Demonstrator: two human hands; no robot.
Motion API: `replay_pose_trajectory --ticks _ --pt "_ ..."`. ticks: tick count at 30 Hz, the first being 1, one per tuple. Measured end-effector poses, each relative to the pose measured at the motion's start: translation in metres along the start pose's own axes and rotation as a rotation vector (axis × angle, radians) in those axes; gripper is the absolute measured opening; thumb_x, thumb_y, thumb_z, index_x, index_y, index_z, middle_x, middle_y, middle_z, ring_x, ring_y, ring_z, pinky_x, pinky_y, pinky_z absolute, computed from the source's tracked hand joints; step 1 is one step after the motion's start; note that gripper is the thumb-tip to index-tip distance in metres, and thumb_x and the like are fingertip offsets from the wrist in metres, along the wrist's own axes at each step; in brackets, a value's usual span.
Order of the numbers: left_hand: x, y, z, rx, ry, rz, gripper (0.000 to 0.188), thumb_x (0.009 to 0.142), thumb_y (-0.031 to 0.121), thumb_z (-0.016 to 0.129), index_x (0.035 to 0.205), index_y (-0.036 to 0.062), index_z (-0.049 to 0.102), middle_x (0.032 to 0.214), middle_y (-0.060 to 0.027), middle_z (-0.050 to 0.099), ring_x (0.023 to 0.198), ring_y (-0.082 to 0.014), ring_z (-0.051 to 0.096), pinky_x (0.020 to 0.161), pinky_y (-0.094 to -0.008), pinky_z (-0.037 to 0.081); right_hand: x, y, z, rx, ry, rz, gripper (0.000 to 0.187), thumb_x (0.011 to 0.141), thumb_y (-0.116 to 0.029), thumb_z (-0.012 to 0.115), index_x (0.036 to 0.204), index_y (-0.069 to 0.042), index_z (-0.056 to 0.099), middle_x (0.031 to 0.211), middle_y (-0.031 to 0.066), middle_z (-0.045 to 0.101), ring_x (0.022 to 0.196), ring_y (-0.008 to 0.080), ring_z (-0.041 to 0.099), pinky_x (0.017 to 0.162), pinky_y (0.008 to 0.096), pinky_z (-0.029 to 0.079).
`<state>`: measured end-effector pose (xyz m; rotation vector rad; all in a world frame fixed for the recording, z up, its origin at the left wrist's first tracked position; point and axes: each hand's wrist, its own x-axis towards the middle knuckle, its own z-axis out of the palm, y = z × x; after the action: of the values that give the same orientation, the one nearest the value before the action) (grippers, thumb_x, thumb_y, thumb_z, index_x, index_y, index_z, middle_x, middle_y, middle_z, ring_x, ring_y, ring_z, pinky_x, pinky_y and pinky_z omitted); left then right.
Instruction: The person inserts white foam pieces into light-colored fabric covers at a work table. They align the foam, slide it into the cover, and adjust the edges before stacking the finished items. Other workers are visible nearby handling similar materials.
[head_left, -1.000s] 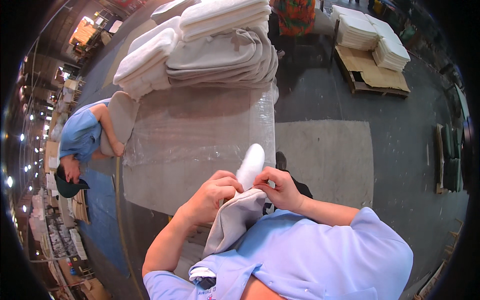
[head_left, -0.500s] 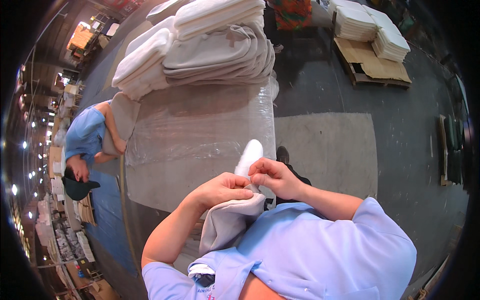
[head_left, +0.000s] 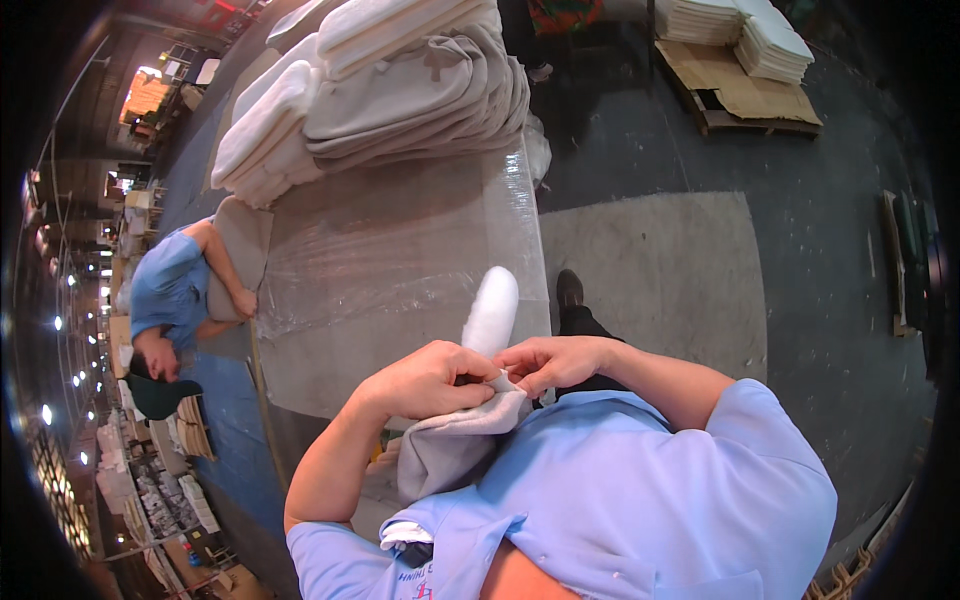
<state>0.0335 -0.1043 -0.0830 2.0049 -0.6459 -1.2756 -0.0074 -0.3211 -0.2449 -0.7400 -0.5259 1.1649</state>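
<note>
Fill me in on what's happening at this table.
A person in a light blue shirt holds a grey fabric cover with both hands. The left hand and right hand pinch its opening around a white padded form that sticks up out of it. Ahead lies a table wrapped in clear plastic, with stacked grey and white pieces at its far end. A co-worker in blue leans on the table's left side.

left hand (head_left: 428, 378) + right hand (head_left: 552, 362) | pinching grey cloth (head_left: 450, 445) | around white form (head_left: 491, 312)

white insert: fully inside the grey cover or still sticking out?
Sticking out. The white insert stands clear above the grey cover, whose opening the left hand and right hand pinch at its base.
</note>
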Motion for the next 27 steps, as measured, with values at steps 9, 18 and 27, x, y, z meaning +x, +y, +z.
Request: replay_pose_trajectory --ticks 9,18,27 --pt "0.019 -0.011 -0.003 0.029 -0.028 -0.363 0.028 0.096 0.029 0.075 0.095 0.0017 0.077 0.073 -0.0095 0.068 0.069 -0.0159 0.059 0.068 -0.0372 0.049 -0.003 0.023 0.011 -0.478 0.655 -0.435 0.022 0.091 -0.014 0.078 0.087 -0.007 0.057 0.089 -0.0048 0.059 0.083 0.0074 0.055 0.075 0.025 0.046" --pt "0.022 -0.017 0.012 0.324 0.355 0.069 0.018 0.096 0.019 0.074 0.091 0.0029 0.068 0.084 -0.0143 0.067 0.074 -0.03 0.066 0.07 -0.0421 0.052 0.004 0.025 0.026 0.191 0.698 -0.243 0.014 0.093 -0.007 0.071 0.105 -0.005 0.066 0.096 -0.0005 0.066 0.088 0.0063 0.06 0.081 0.0256 0.05" --pt "0.026 -0.016 0.012 0.388 0.302 -0.12 0.022 0.098 0.024 0.071 0.095 0.0022 0.066 0.086 -0.0171 0.07 0.083 -0.0366 0.07 0.073 -0.0443 0.053 0.001 0.019 0.019 -0.148 0.657 0.005 0.02 0.105 -0.019 0.067 0.1 -0.001 0.073 0.093 0.0019 0.072 0.084 0.0109 0.062 0.077 0.0331 0.051"
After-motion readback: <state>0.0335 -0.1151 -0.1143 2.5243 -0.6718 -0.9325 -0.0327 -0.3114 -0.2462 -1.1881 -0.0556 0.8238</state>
